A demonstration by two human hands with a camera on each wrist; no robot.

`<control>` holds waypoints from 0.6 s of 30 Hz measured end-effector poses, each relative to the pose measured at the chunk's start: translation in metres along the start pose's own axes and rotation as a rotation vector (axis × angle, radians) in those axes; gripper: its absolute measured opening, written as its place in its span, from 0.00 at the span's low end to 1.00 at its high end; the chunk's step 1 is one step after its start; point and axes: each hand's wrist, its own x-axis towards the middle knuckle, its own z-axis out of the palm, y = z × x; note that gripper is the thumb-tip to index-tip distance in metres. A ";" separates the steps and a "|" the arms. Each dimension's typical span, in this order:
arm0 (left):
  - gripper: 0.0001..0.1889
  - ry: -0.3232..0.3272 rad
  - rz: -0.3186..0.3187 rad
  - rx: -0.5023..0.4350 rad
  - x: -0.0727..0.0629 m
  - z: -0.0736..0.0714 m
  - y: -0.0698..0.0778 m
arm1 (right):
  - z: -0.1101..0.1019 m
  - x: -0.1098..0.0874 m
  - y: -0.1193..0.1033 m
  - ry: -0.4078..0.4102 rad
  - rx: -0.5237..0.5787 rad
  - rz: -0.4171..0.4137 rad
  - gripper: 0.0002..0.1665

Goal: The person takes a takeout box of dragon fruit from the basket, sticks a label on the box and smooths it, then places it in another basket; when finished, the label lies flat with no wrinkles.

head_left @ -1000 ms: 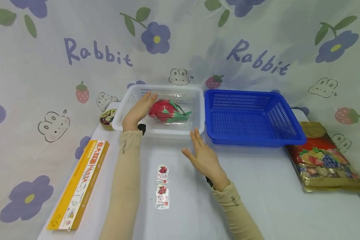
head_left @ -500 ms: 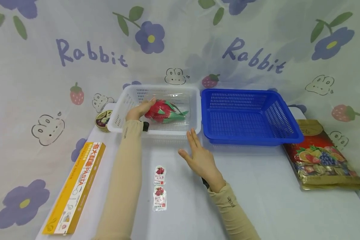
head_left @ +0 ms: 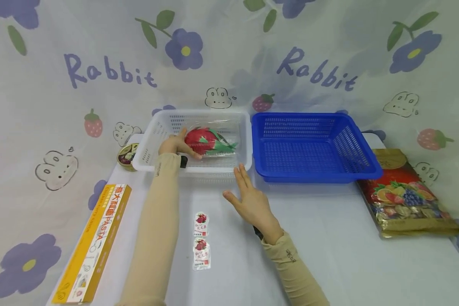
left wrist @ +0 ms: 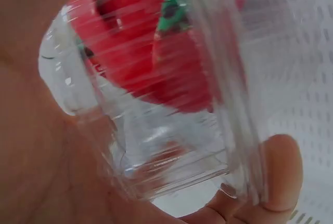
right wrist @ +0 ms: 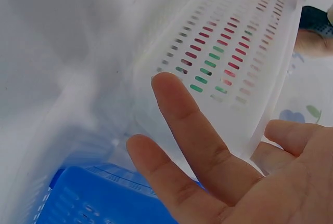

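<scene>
Head view: two baskets stand side by side along the far edge of the white surface. White basket is left of the middle of that edge; blue basket just beside it, to the right. Fruit, red with green tips, lies inside a clear box in the white basket. Left hand reaches in over that basket's near left corner, thumb and fingers spread about the left end of the clear box. Right hand is at the near right corner, fingers straight, thumb apart; fingertips overlap the rim, contact cannot be told. Tin sits near the surface's far left corner, beside the white basket. Pasta box lies along the left edge, toward the near left corner. Two labels lie in line mid-surface, between the sleeves. Bag lies at the right edge, by the blue basket's near right corner. Left wrist view: hand clamped on the clear box's end; red fruit shows through the plastic. Right wrist view: two fingers extended, apart, before the white basket's slotted wall; red and green show through the slots; blue basket at lower left.
</scene>
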 end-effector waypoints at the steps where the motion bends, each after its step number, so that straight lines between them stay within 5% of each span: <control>1: 0.66 0.016 -0.004 -0.002 -0.002 0.000 0.001 | 0.000 0.000 0.000 -0.002 0.000 0.001 0.48; 8: 0.59 0.113 -0.028 -0.043 -0.012 0.001 0.004 | 0.001 0.001 -0.001 -0.007 -0.017 0.011 0.48; 13: 0.48 0.194 0.081 -0.094 -0.011 -0.007 0.000 | 0.002 0.001 0.000 0.009 -0.024 0.005 0.48; 18: 0.44 0.144 0.178 -0.299 -0.003 -0.013 -0.010 | 0.003 0.002 0.000 0.012 -0.028 0.004 0.48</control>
